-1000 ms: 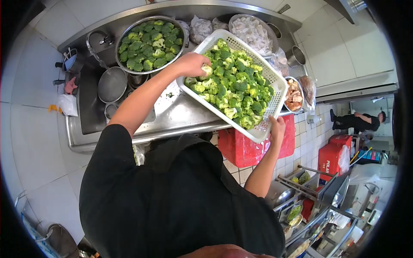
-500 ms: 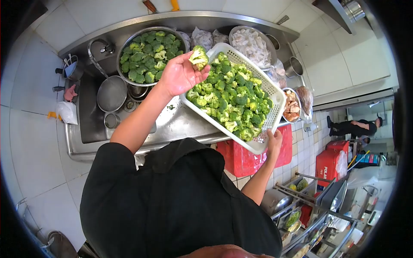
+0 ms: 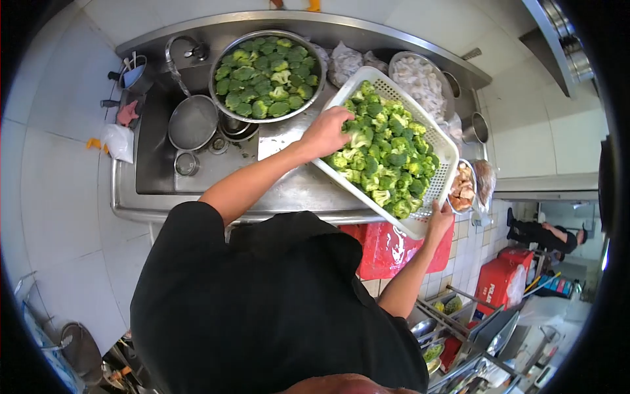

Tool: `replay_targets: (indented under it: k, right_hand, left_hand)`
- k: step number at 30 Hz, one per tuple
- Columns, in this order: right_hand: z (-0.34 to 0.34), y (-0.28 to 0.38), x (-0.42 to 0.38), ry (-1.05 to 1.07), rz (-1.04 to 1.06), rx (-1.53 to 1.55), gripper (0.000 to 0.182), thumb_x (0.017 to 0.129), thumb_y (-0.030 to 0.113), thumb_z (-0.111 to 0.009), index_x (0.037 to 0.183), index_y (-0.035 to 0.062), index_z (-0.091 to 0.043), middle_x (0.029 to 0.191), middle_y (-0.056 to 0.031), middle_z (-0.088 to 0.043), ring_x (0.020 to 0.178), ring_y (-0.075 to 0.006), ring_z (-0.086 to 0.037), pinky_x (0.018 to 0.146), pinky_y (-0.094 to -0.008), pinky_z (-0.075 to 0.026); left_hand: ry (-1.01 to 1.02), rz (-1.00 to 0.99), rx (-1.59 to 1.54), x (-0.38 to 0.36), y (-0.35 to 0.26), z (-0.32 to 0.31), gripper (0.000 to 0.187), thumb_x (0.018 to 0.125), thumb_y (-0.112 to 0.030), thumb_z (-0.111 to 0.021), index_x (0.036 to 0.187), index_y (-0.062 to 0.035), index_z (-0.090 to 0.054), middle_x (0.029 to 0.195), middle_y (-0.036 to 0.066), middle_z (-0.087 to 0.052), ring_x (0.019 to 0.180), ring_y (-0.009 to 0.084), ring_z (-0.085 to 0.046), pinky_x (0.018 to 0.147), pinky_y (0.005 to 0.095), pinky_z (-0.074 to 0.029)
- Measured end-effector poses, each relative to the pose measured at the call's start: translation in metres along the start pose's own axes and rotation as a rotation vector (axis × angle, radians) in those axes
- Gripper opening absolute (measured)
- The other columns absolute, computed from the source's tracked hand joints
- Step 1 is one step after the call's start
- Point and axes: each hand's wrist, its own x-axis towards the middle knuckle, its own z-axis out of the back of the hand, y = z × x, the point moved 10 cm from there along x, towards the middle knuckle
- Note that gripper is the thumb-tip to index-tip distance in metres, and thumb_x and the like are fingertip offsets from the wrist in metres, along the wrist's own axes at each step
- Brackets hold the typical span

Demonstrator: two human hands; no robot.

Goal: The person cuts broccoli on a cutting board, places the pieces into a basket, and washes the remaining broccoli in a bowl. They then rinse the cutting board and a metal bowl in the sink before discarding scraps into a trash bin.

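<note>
A white perforated plastic basket [image 3: 428, 213] full of cut broccoli florets [image 3: 390, 148] rests slanted across the sink counter's edge. My left hand [image 3: 328, 133] reaches over its left rim, palm down, with the fingers curled round a pale-stemmed broccoli floret [image 3: 359, 138] at the edge of the pile. The fingertips are partly hidden among the florets. At the basket's near right corner, my right hand [image 3: 440, 222] grips the rim, thumb on top. A round metal bowl [image 3: 213, 88] of broccoli in water stands to the left, beyond my left hand.
A strainer [image 3: 192, 123] lies in the sink [image 3: 154, 174] under the faucet [image 3: 172, 59]. Behind the basket are a bowl of whitish pieces [image 3: 420, 82] and plastic bags [image 3: 344, 62]. A bowl of brown chunks [image 3: 462, 187] sits right. Below is a red container [image 3: 387, 253]; a person [image 3: 545, 235] stands farther off.
My left hand has turned over and come down from above the basket's left rim onto the florets; before, it held one floret raised. My right hand stays on the rim. The view has shifted.
</note>
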Motion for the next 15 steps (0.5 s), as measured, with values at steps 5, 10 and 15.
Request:
replay_targets:
  k: [5, 10, 15]
  right_hand:
    - [0.021, 0.071, -0.026, -0.222, 0.160, -0.440, 0.043, 0.088, 0.017, -0.073, 0.125, -0.0037, -0.063, 0.118, -0.0202, -0.065, 0.100, -0.0276, -0.064, 0.086, -0.0378, -0.052]
    - [-0.034, 0.242, -0.067, 0.077, 0.199, 0.389, 0.042, 0.088, 0.009, -0.073, 0.126, -0.0007, -0.060, 0.123, -0.0134, -0.060, 0.108, -0.0248, -0.060, 0.090, -0.0363, -0.052]
    - [-0.189, 0.423, -0.138, 0.648, 0.588, 0.359, 0.063, 0.078, 0.016, -0.081, 0.135, 0.0055, -0.056, 0.136, -0.0205, -0.051, 0.119, -0.0337, -0.057, 0.100, -0.0406, -0.048]
  left_hand:
    - [-0.183, -0.009, -0.231, -0.008, 0.044, 0.077, 0.033, 0.080, -0.013, -0.078, 0.111, -0.0052, -0.069, 0.121, 0.014, -0.066, 0.116, 0.0288, -0.062, 0.102, 0.0387, -0.047]
    - [0.042, 0.507, 0.440, -0.039, 0.192, 0.159, 0.096, 0.070, -0.050, -0.083, 0.150, -0.0138, -0.043, 0.155, 0.025, -0.033, 0.144, 0.0422, -0.030, 0.117, 0.0507, -0.030]
    - [0.238, 0.498, 0.670, -0.046, 0.280, 0.148, 0.125, 0.065, -0.057, -0.084, 0.161, -0.0198, -0.012, 0.162, 0.028, -0.015, 0.147, 0.0458, -0.024, 0.116, 0.0575, -0.029]
